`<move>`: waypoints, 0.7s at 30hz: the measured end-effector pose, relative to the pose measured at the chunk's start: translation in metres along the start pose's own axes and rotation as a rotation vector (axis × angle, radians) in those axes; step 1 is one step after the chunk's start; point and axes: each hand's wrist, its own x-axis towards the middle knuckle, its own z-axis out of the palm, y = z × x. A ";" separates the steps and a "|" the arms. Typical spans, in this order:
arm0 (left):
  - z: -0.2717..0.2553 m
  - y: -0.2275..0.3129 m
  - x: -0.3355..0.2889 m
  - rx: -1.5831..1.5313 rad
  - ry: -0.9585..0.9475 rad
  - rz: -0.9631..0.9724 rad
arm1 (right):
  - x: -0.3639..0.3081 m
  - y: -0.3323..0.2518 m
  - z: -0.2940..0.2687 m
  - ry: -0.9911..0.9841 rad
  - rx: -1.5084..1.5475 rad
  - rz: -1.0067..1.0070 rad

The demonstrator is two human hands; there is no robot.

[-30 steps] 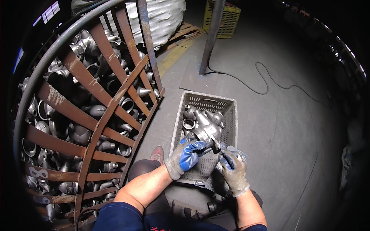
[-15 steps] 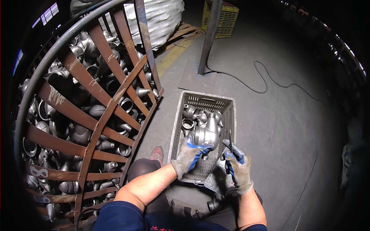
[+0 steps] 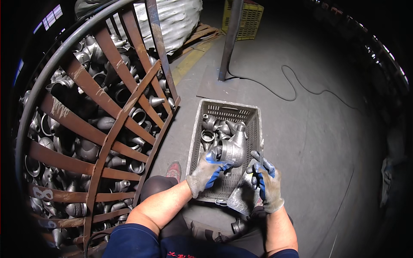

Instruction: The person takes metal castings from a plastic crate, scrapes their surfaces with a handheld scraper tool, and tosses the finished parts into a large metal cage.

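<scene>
My left hand (image 3: 206, 173), in a grey glove with a blue palm, grips a bulbous grey metal casting (image 3: 234, 150) over the crate. The casting has a tapered neck at its upper right and a round opening on its left side. In my right hand (image 3: 267, 182), gloved alike, is a slim file-like tool (image 3: 262, 148) standing nearly upright, just right of the casting and apart from it. Fingers cover the tool's lower end. Several similar castings (image 3: 209, 136) lie in the far part of the grey plastic crate (image 3: 194, 144).
A rusty steel cage (image 3: 105, 148) full of castings stands at the left. Beyond the crate rises a metal post (image 3: 229, 47) on a flat base, with a black cable (image 3: 266, 92) on the floor. Farther off are a yellow crate (image 3: 254, 19) and a white sack (image 3: 180, 21).
The casting has turned in my left hand, its opening now showing on the left and its neck leaning right. My right hand has tilted the tool, showing its flat face.
</scene>
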 end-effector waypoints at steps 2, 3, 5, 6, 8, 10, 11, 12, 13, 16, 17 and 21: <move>0.001 0.002 -0.001 -0.016 -0.020 0.045 | 0.001 0.001 0.000 -0.015 -0.003 -0.007; 0.002 0.002 -0.002 -0.015 -0.004 0.037 | 0.002 0.001 0.001 -0.004 -0.015 -0.007; 0.003 0.003 -0.004 -0.088 -0.031 0.026 | 0.002 0.001 0.002 -0.018 -0.012 -0.010; 0.004 0.003 -0.004 -0.075 -0.004 -0.007 | 0.003 0.001 0.002 -0.007 -0.013 -0.014; 0.005 0.002 -0.004 -0.150 -0.042 0.013 | 0.003 0.001 0.003 -0.012 -0.003 -0.010; 0.007 0.000 -0.003 -0.079 0.004 -0.002 | 0.004 0.001 0.004 -0.009 0.003 -0.006; 0.007 0.000 -0.003 -0.024 0.015 0.021 | 0.004 0.001 0.004 -0.007 -0.003 -0.013; 0.008 -0.001 -0.003 -0.027 0.016 0.019 | 0.004 0.002 0.004 0.009 -0.012 -0.019; 0.008 -0.001 -0.003 -0.066 0.024 0.010 | 0.004 0.002 0.004 -0.004 -0.009 -0.018; 0.010 0.001 -0.004 -0.107 0.066 -0.018 | 0.005 0.004 0.003 -0.003 0.002 -0.027; 0.010 0.002 -0.005 -0.143 0.074 -0.009 | 0.005 0.004 0.003 0.005 -0.004 -0.023; 0.009 0.005 -0.006 -0.152 0.108 -0.092 | 0.007 0.005 0.001 0.032 0.033 -0.031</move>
